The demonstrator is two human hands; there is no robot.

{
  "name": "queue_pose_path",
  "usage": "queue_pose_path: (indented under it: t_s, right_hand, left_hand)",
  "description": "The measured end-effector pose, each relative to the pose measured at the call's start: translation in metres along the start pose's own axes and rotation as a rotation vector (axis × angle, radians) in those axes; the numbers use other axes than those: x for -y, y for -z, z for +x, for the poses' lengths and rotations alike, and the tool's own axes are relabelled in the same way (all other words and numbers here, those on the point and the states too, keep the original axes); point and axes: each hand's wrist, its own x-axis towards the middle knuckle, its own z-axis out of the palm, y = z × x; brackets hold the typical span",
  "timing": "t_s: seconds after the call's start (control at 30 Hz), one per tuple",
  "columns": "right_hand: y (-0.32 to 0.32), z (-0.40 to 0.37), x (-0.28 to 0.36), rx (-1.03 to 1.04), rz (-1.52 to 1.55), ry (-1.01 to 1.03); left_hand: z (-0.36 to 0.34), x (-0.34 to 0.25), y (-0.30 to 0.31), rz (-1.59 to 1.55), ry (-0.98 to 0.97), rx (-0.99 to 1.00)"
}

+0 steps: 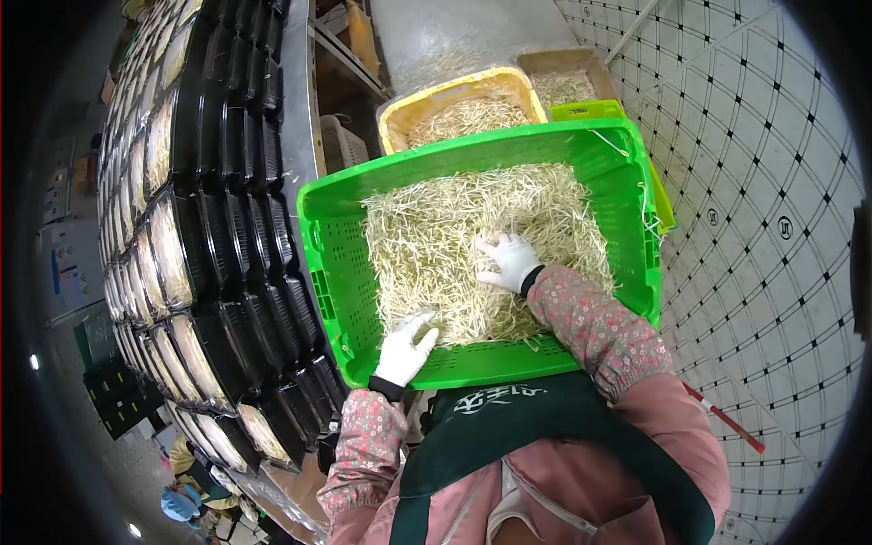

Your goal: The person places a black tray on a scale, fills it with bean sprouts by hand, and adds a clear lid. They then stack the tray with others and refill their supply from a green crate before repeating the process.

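A large green plastic crate (481, 150) with perforated walls stands in front of me. A thick layer of pale, thin stalks like bean sprouts (454, 236) covers its bottom. My right hand (510, 261), in a white glove, rests on the stalks right of the middle with its fingers spread. My left hand (406, 352), also gloved in white, is at the crate's near left corner, with thumb and fingers apart and the fingertips at the edge of the stalks. Neither hand visibly holds anything.
Tall stacks of black trays (245, 182) with pale contents stand to the left. Behind the crate are a yellow tub (463, 104) with similar stalks and a cardboard box (568, 77). A tiled wall (754, 254) is on the right. Another person (195, 486) appears at lower left.
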Motion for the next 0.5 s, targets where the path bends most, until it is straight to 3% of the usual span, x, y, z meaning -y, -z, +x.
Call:
queue_pose_path:
  t_s: [0.03,0.2,0.3,0.43,0.5]
  right_hand:
    - [0.003,-0.001,-0.004,0.055,0.068,-0.001]
    - [0.001,0.009,0.012,-0.14,-0.026,-0.131]
    - [-0.004,0.017,0.008,0.065,0.214,-0.179]
    - [0.006,0.031,-0.031,0.082,0.537,-0.186]
    - [-0.008,0.048,-0.063,-0.024,0.722,-0.091]
  left_hand:
    - [-0.002,-0.002,-0.002,0.003,0.014,-0.002]
    - [-0.004,-0.01,-0.01,-0.031,0.042,-0.064]
    - [-0.006,-0.013,-0.015,-0.044,0.049,-0.085]
    - [-0.013,-0.018,-0.019,-0.068,0.042,-0.119]
    - [-0.017,-0.018,-0.018,-0.078,0.053,-0.14]
